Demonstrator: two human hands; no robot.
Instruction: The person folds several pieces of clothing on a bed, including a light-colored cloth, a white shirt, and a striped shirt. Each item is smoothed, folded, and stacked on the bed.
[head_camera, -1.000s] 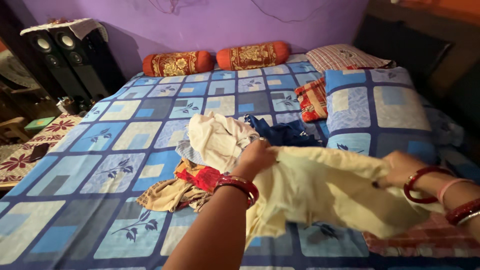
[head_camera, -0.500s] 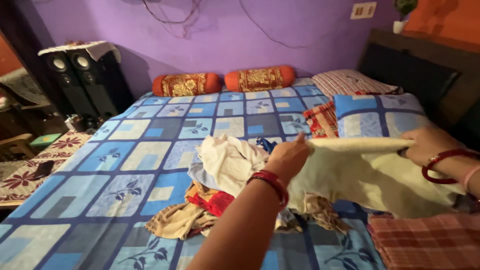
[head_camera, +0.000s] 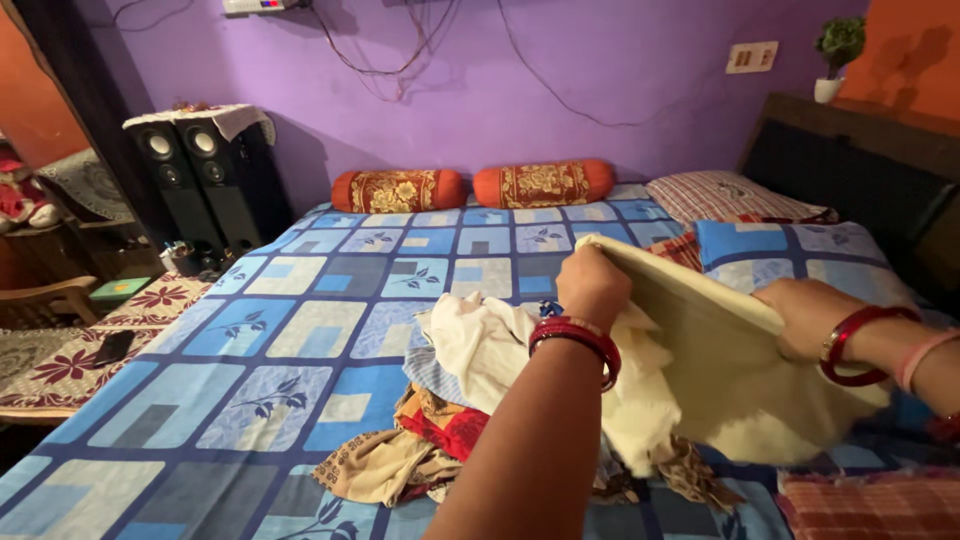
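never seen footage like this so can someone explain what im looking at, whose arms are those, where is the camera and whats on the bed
There is no machine here. The camera sits on a person's head and looks down, so the two arms reaching in from the bottom are that person's own.

The left hand and the right hand each pinch one end of the folded top edge of a pale yellow cloth, which is lifted above the bed. Both wrists wear red bangles.

Under and beside the cloth lies a heap of clothes: white, blue-striped, red and tan pieces. The bed has a blue patterned sheet. At its far end are two orange bolsters and a striped pillow. A red checked cloth lies at the near right corner.

Two black speakers stand by the purple wall.
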